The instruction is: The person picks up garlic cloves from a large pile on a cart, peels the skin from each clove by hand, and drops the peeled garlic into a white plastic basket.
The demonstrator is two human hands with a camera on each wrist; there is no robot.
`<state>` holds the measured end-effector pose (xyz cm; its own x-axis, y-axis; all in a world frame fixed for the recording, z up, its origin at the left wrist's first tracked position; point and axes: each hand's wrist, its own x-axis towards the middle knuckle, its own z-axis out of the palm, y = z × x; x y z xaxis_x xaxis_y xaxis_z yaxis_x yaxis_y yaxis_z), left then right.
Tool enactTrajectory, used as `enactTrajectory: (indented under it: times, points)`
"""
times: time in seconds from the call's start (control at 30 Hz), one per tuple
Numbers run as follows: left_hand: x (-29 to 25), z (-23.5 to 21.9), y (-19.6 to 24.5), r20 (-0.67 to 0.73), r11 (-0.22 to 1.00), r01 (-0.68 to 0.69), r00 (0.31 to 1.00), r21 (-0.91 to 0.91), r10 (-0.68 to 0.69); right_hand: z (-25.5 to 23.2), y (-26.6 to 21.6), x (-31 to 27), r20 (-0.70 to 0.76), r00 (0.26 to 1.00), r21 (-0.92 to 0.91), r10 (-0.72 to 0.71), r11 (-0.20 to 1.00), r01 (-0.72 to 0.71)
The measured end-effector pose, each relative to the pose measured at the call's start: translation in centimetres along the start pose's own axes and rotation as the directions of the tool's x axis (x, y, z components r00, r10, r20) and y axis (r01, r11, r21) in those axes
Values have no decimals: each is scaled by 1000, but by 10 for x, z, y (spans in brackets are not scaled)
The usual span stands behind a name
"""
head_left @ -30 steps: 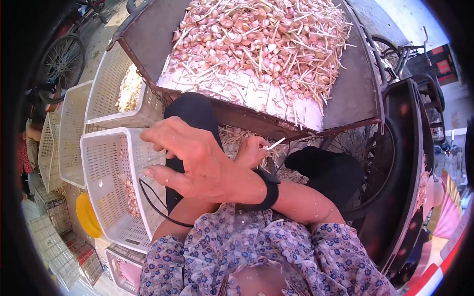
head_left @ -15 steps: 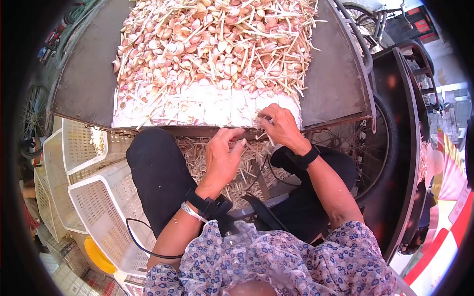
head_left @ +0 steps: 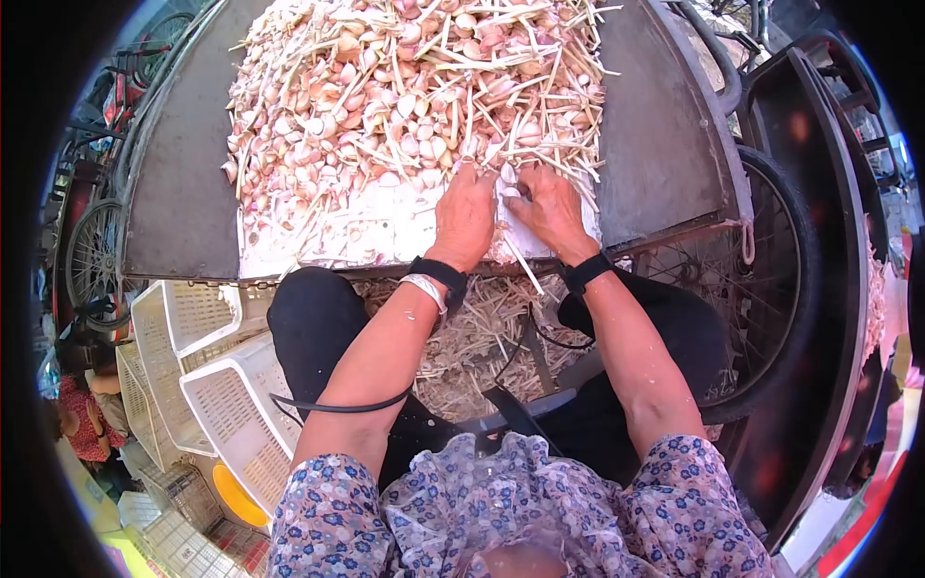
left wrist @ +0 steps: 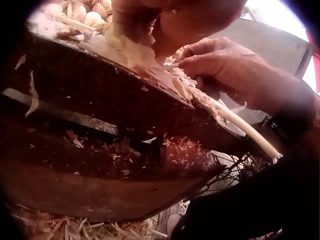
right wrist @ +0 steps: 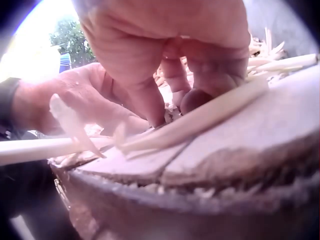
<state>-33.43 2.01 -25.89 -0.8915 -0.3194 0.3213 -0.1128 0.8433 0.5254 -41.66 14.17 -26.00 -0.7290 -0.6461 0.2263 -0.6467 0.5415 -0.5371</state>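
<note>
A heap of garlic cloves mixed with cut stalks lies on a white-topped board. My left hand reaches to the near edge of the heap, fingers bent down; its fingertips are hidden in the head view. Papery peel lies by those fingers in the left wrist view. Just beside it, my right hand pinches a pale garlic clove between thumb and finger. A garlic stalk juts over the board's front edge below the hands. Another stalk lies under my right hand.
Dark metal side panels flank the heap. White plastic crates stand at the left near a yellow basin. Stalk litter covers the ground between the knees. A spoked wheel stands at the right.
My left hand has swung from across the body back to the board. Both hands have moved forward from its front edge to the heap. The view has turned toward the heap.
</note>
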Motion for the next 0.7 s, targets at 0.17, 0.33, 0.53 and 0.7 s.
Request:
enactTrajectory:
  times: [0.17,0.33,0.53,0.7]
  points:
    - [-8,-11,-9,60,996,78,995,-54,-74,11,-2,0,-65,995,3,-70,998,70]
    - [-17,-53,11,281,355,410,889,-840,-362,14,0,-3,-84,995,196,47,980,-30]
    - [-58,-204,143,261,-138,342,874,-930,409,-2,0,-13,-38,995,95,88,992,-85]
    - [-80,-259,193,-105,-350,337,572,-874,814,10,3,-11,-108,988,68,-112,990,120]
